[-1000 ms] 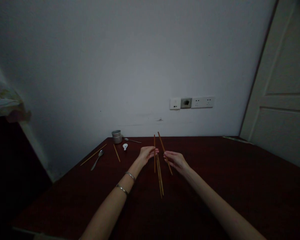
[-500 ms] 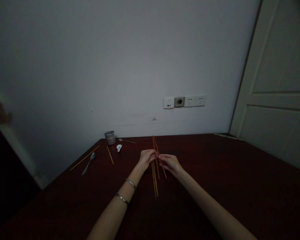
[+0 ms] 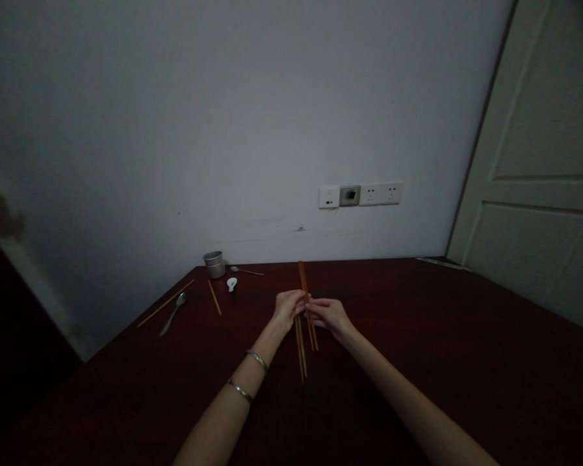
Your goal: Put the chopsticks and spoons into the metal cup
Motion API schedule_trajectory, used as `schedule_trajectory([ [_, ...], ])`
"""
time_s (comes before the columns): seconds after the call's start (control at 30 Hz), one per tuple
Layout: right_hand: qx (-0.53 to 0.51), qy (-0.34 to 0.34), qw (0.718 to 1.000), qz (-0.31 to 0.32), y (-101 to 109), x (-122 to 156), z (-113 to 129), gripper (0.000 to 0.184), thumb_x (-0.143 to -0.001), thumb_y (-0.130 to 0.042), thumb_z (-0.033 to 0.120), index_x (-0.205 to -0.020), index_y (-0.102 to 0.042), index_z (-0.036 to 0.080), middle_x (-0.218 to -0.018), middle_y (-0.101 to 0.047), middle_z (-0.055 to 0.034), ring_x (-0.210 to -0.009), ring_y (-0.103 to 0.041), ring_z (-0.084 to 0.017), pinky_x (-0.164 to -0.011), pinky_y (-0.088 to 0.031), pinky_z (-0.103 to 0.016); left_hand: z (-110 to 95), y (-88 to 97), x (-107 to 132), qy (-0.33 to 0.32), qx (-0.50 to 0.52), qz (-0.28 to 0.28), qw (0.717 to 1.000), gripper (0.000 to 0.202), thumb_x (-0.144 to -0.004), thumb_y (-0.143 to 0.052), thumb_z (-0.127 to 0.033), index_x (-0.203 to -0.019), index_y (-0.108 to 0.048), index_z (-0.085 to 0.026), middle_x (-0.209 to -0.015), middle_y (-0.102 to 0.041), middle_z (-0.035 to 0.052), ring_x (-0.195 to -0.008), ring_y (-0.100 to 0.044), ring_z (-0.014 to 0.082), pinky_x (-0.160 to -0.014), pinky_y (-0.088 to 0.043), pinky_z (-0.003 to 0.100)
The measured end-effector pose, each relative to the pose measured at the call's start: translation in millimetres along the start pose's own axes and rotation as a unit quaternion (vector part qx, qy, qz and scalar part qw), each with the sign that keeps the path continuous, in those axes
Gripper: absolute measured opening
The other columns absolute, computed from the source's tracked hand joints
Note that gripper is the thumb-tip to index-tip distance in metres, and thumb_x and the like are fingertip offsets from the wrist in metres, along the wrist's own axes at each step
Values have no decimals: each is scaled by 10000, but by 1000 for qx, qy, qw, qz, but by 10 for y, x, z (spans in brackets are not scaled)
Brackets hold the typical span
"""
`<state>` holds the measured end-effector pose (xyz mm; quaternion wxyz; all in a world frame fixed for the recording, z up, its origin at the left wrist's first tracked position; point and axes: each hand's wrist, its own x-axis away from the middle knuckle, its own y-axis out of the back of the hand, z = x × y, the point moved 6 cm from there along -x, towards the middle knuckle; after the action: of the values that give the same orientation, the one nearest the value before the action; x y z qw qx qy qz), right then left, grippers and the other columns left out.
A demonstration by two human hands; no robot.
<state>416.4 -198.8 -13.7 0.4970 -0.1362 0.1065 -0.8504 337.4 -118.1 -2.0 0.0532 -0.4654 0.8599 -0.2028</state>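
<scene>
Both my hands meet over the middle of a dark red table (image 3: 418, 336). My left hand (image 3: 287, 305) and my right hand (image 3: 329, 315) are closed side by side on a pair of wooden chopsticks (image 3: 305, 285), held together and pointing away from me. Just under the hands, another pair of chopsticks (image 3: 300, 353) lies flat on the table. Two thin bangles circle my left forearm.
At the table's far left stand a small metal cup (image 3: 214, 264), a small white spoon (image 3: 231, 284), a metal spoon (image 3: 173, 312) and two loose chopsticks (image 3: 214, 298). A second metal spoon (image 3: 245, 270) lies by the cup. A wall with sockets (image 3: 360, 195) and a door (image 3: 544, 181) stand behind.
The two chopsticks, held apart one in each hand a second ago, have been brought together into a single aligned pair between both hands.
</scene>
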Motion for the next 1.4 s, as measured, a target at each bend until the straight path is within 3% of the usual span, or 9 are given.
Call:
schedule_trajectory([
  [0.87,2,-45,997,69,-79,115,-51,174,-601,-719,190,-722,-632,100,-693,-680,-80,-594,-642,-135,-601,-531,-248,13,106,9,50,-38,57,996,101,-615,-689,-118,-688,-644,-66,-701,-673,111,-600,-627,141,-576,-493,226],
  [0.97,44,-33,997,53,-82,117,-17,206,-599,-725,231,-730,-633,102,-653,-672,-63,-538,-621,-119,-538,-531,-237,-20,110,27,54,-47,46,996,83,-614,-686,-105,-675,-643,-68,-680,-670,99,-589,-624,133,-586,-496,221],
  [1.07,151,-3,988,10,-54,94,48,200,-586,-728,269,-655,-628,109,-514,-626,-27,-433,-575,-106,-420,-493,-202,-57,112,37,53,-47,31,997,61,-616,-675,-86,-655,-630,-72,-665,-668,97,-601,-631,147,-613,-511,249],
  [1.2,322,104,940,-35,-78,114,216,164,-613,-692,294,-614,-640,138,-466,-610,-22,-390,-557,-111,-371,-409,-170,-76,119,34,45,-53,9,998,52,-610,-667,-71,-621,-617,-74,-632,-661,101,-590,-632,162,-600,-514,270],
  [1.3,459,197,864,-67,-176,208,362,158,-655,-641,310,-613,-654,158,-547,-649,-61,-484,-605,-144,-451,-394,-185,-72,126,30,32,-71,-6,997,49,-601,-672,-87,-600,-624,-77,-606,-656,88,-557,-616,136,-564,-496,232],
  [1.4,553,238,793,-93,-278,295,449,158,-681,-603,301,-612,-646,165,-665,-675,-115,-657,-643,-204,-546,-392,-216,-55,132,24,23,-88,-14,996,56,-583,-681,-107,-604,-637,-80,-595,-654,75,-538,-602,119,-521,-470,202],
])
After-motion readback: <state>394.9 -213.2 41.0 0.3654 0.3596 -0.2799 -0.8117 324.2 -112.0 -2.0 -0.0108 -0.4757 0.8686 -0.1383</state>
